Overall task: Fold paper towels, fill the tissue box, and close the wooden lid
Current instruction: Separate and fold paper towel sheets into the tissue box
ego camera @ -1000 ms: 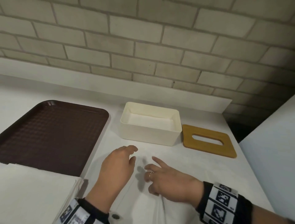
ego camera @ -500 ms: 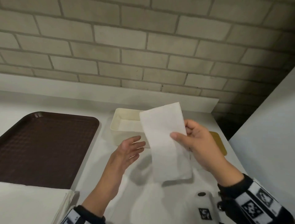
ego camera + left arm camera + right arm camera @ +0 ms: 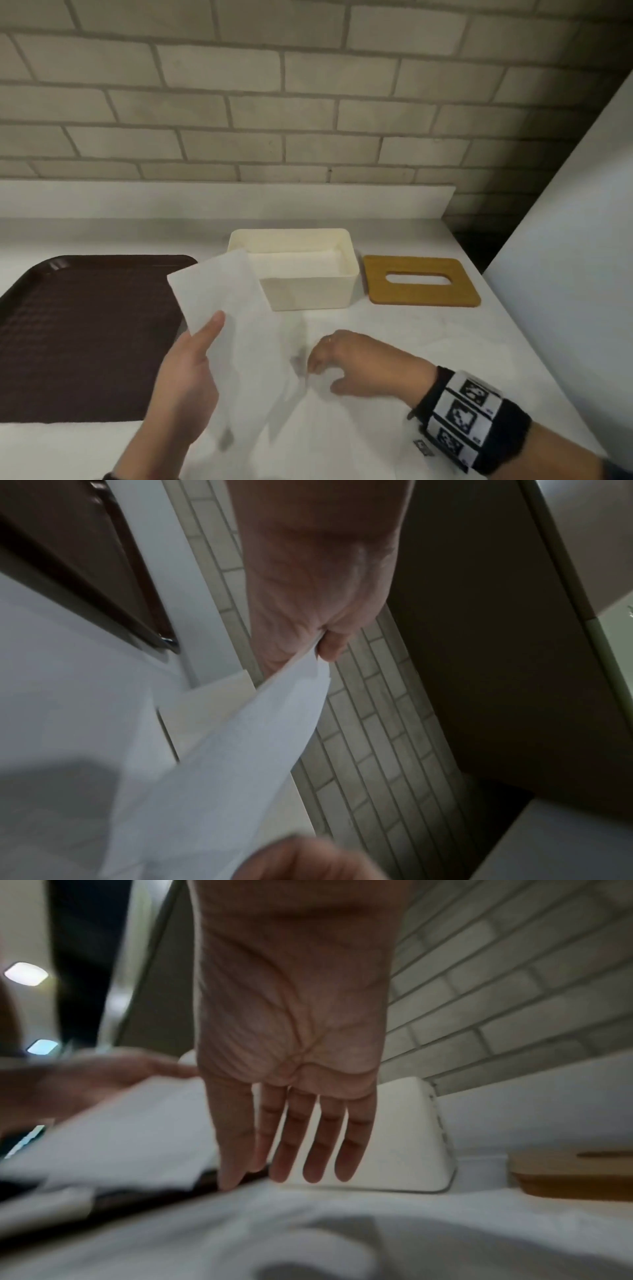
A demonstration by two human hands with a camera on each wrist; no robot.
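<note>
Left hand (image 3: 186, 373) pinches 1 limp paper towel (image 3: 226, 308); right hand (image 3: 356, 363), apparently open-fingered, holds nothing. Risk: the towel sags, misfolding outside the tissue box (image 3: 308, 291).

The folded paper towel (image 3: 224, 318), pinched by the right hand (image 3: 363, 363) half a second ago, now sits in the left hand's (image 3: 186, 373) grip, left of frame centre. The right hand has let go and dropped low toward the surface (image 3: 394, 329), fingers (image 3: 315, 1137) straight and relaxed.
</note>
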